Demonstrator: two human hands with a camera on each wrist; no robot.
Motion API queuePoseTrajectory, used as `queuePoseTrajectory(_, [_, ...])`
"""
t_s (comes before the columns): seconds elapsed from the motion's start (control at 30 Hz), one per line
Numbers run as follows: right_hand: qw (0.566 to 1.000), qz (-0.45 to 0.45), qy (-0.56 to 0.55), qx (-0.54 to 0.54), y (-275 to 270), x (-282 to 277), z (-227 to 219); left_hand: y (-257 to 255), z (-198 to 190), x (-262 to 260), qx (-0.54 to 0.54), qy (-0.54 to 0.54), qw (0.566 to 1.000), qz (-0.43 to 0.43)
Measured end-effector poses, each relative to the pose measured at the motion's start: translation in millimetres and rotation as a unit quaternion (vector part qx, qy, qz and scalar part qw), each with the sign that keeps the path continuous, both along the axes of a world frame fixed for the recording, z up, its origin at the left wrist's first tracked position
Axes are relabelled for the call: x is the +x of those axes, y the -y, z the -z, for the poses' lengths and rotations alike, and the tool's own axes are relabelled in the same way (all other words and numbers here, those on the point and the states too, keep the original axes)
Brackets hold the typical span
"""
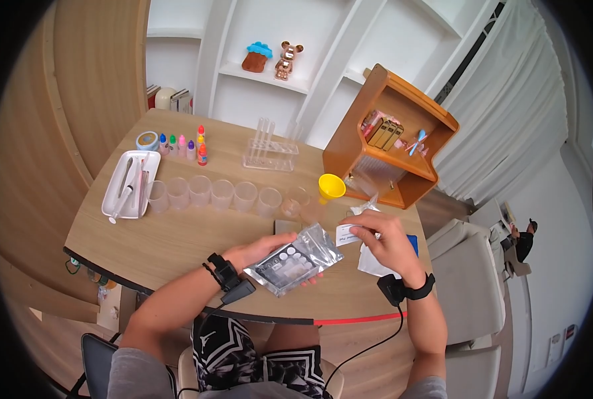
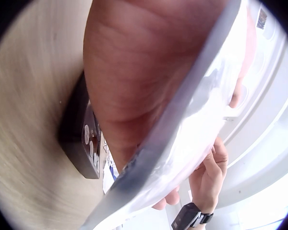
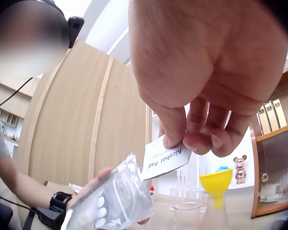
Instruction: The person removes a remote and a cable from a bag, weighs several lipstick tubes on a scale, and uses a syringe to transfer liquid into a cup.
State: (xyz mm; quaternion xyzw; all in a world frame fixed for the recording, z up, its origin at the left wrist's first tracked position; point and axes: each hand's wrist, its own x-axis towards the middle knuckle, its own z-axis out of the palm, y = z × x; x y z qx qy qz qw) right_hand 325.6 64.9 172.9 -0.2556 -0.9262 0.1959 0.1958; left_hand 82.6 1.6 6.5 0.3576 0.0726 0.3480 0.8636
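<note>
My left hand (image 1: 264, 249) holds a silver zip pouch (image 1: 288, 267) with a clear front, tilted over the front of the table; round white pieces show through it. The fingers pass behind the pouch, and their tips show at its lower right edge. My right hand (image 1: 384, 238) pinches a small white packet, labelled Alcohol Pad (image 3: 167, 157), between thumb and fingers. That packet is just right of the pouch's upper end. Below the right hand lies a white sheet or packet (image 1: 374, 262) with a blue edge (image 1: 413, 243) beside it. A dark flat box (image 2: 79, 132) sits behind the left hand.
Clear plastic cups (image 1: 222, 193) line the middle of the table (image 1: 143, 249). A yellow funnel (image 1: 332, 186) stands at their right end. Behind are a test tube rack (image 1: 270, 157), dropper bottles (image 1: 182, 145) and a wooden cabinet (image 1: 393, 143). A white tray (image 1: 113, 193) with tools lies left.
</note>
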Motion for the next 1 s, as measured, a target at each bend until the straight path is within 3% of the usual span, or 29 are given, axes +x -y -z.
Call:
queuePoseTrajectory(0.07, [0.999, -0.020, 0.006, 0.039, 3, -7, -1, 1, 0, 1, 0.003, -0.002, 1.000, 0.001])
queuePoseTrajectory(0.23, [0.996, 0.038, 0.058, -0.056, 13, -19, 1, 1, 1, 1, 0.002, 0.026, 0.999, 0.023])
queuePoseTrajectory(0.3, [0.995, 0.075, 0.002, -0.071, 13, -21, 5, 0, 2, 1, 0.007, 0.027, 0.999, 0.025])
queuePoseTrajectory(0.53, [0.999, 0.011, -0.032, -0.020, 12, -24, 17, -1, 1, 2, 0.024, 0.033, 0.999, 0.027])
queuePoseTrajectory(0.8, [0.995, 0.053, 0.025, -0.079, 17, -34, 10, 0, 0, 2, 0.020, 0.016, 0.999, 0.024])
queuePoseTrajectory(1.0, [0.994, 0.014, 0.002, -0.107, 14, -39, 17, -1, 4, 3, 0.028, 0.020, 0.999, 0.033])
